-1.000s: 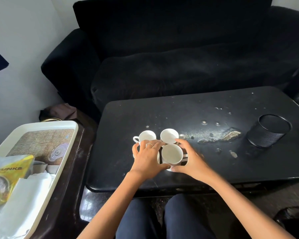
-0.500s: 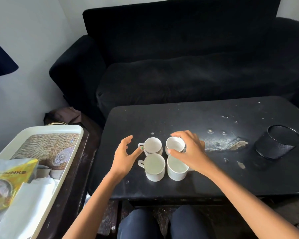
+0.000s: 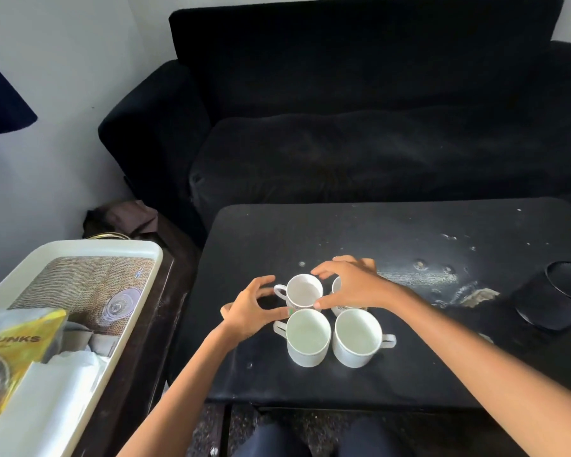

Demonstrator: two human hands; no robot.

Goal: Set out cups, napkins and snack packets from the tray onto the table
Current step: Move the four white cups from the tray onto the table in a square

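Four white cups grouped upright on the black table (image 3: 409, 374), w/ two in front, two behind. Right hand (image 3: 353, 285) arches over the back pair, thumb and forefinger pinching the rim of the back-left cup (image 3: 302, 290); back-right cup (image 3: 337, 286) mostly hidden under the palm. Left hand (image 3: 251, 313) hovers just beside, fingers spread wide, holding nothing. Front-left cup (image 3: 307, 336) and front-right cup (image 3: 356, 336) stand untouched. Tray (image 3: 80, 374) on the left holds a yellow snack packet (image 3: 17, 354) and white napkins (image 3: 56, 384).

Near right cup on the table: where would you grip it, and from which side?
Best by its handle, coming from the right. The near right cup stands upright with the handle sticking out rightward over bare table, while its left wall sits close beside the near left cup, leaving little finger room.
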